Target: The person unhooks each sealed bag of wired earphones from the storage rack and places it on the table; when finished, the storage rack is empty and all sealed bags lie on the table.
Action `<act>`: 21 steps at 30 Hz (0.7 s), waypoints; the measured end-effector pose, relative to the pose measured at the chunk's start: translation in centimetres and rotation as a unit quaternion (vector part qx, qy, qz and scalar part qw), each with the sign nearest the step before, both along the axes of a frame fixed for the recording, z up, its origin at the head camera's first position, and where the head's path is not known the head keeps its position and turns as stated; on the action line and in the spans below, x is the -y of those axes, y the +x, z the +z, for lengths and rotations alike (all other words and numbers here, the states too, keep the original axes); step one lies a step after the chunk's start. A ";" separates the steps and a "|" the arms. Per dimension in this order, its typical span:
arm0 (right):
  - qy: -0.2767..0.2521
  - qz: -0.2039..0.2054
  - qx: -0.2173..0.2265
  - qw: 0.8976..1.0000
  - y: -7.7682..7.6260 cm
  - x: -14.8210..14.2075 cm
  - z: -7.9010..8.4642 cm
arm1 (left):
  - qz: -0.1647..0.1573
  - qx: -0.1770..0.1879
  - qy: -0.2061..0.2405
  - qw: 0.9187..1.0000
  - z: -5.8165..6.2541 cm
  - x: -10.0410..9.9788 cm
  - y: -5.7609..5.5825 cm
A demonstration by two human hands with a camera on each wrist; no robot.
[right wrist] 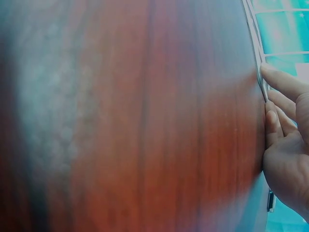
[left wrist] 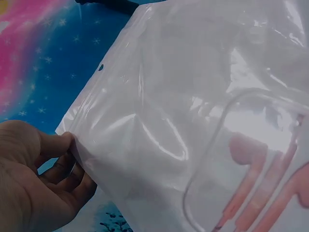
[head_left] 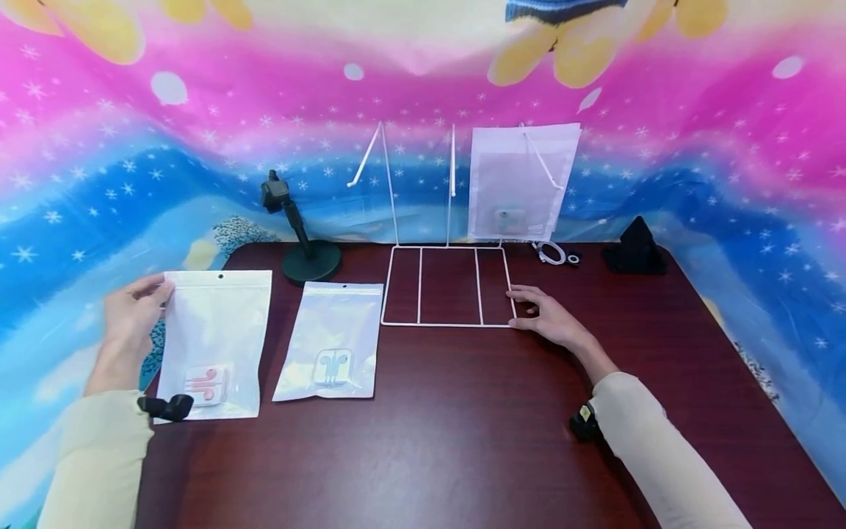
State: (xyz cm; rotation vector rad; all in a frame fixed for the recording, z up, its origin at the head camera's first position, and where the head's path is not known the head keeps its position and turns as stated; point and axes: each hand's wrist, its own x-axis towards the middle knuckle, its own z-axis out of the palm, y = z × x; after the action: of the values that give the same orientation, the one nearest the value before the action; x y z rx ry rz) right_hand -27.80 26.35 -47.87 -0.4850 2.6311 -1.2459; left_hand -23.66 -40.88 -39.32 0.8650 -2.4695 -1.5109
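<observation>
My left hand (head_left: 130, 316) pinches the top left corner of a white zip bag (head_left: 211, 323) with a small case of pink earphones (head_left: 206, 383) inside. In the left wrist view, thumb and fingers grip the bag's edge (left wrist: 140, 145). Beside it a second zip bag (head_left: 340, 316) lies on the table, with pale blue earphones (head_left: 333, 366) in a case. My right hand (head_left: 548, 316) touches the right side of a white wire rack's base (head_left: 449, 324), near its front corner, fingers fairly straight. A third bag (head_left: 518, 176) hangs on the rack's right hook.
The rack's left hook (head_left: 366, 158) and middle hook (head_left: 452, 162) hold nothing. A black stand (head_left: 311, 261) is at back left. A coiled white cable (head_left: 551, 253) and a black holder (head_left: 636, 250) lie along the back edge of the brown table (head_left: 423, 441). Patterned cloth hangs behind.
</observation>
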 end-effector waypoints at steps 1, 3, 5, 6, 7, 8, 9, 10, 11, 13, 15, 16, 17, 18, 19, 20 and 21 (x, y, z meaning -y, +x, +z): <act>-0.001 0.000 0.000 1.000 0.0 0.0 0.0 | 0.000 0.007 -0.007 1.000 -0.4 -0.1 -0.3; -0.001 -0.001 0.001 1.000 0.1 0.0 -0.1 | -0.004 0.021 -0.019 1.000 -1.2 -0.2 -1.0; -0.001 -0.003 0.002 1.000 0.2 0.0 -0.2 | -0.004 0.033 -0.019 0.999 -1.9 -0.3 -1.6; 0.000 -0.003 0.002 1.000 0.2 0.1 -0.3 | -0.004 0.038 -0.017 0.999 -2.2 -0.4 -1.8; 0.002 -0.003 0.002 1.000 0.2 0.1 -0.3 | -0.004 0.042 -0.012 0.999 -2.5 -0.5 -2.1; 0.003 -0.004 0.001 1.000 0.1 0.1 -0.3 | -0.006 0.045 -0.008 0.999 -2.7 -0.6 -2.3; 0.003 -0.004 0.002 1.000 0.2 0.1 -0.3 | -0.006 0.049 -0.005 0.999 -3.0 -0.7 -2.4; 0.004 -0.004 0.002 1.000 0.2 0.1 -0.3 | -0.007 0.050 0.000 0.999 -3.2 -0.8 -2.6; 0.004 -0.003 0.001 1.000 0.2 0.1 -0.3 | -0.008 0.053 0.002 0.999 -3.5 -0.9 -2.8; 0.001 -0.003 0.000 1.000 0.2 0.1 -0.3 | -0.010 0.059 0.004 0.998 -4.0 -1.0 -3.1; -0.004 -0.002 0.000 1.000 0.3 0.1 -0.2 | -0.013 0.064 0.004 0.998 -4.5 -1.2 -3.4; -0.007 -0.001 -0.002 1.000 0.3 0.1 -0.1 | -0.015 0.067 0.003 0.998 -4.7 -1.2 -3.5; -0.008 -0.001 -0.003 1.000 0.2 0.1 -0.1 | -0.016 0.071 0.001 0.997 -5.0 -1.2 -3.6; -0.009 -0.001 -0.004 1.000 0.2 0.1 -0.1 | -0.017 0.074 0.000 0.997 -5.2 -1.2 -3.7; -0.009 -0.001 -0.006 1.000 0.2 0.1 0.0 | -0.016 0.077 -0.003 0.997 -5.4 -1.2 -3.7; -0.009 -0.002 -0.006 1.000 0.1 0.1 0.0 | -0.015 0.081 -0.002 0.997 -5.6 -1.2 -3.8; -0.008 -0.002 -0.007 1.000 0.1 0.1 0.0 | -0.012 0.084 0.001 0.996 -5.8 -1.2 -3.8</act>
State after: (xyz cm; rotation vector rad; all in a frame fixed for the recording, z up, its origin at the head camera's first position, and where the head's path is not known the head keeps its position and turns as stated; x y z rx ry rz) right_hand -27.73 26.28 -47.87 -0.4928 2.6370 -1.2704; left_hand -27.45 -39.66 -45.15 1.0056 -2.6045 -1.5059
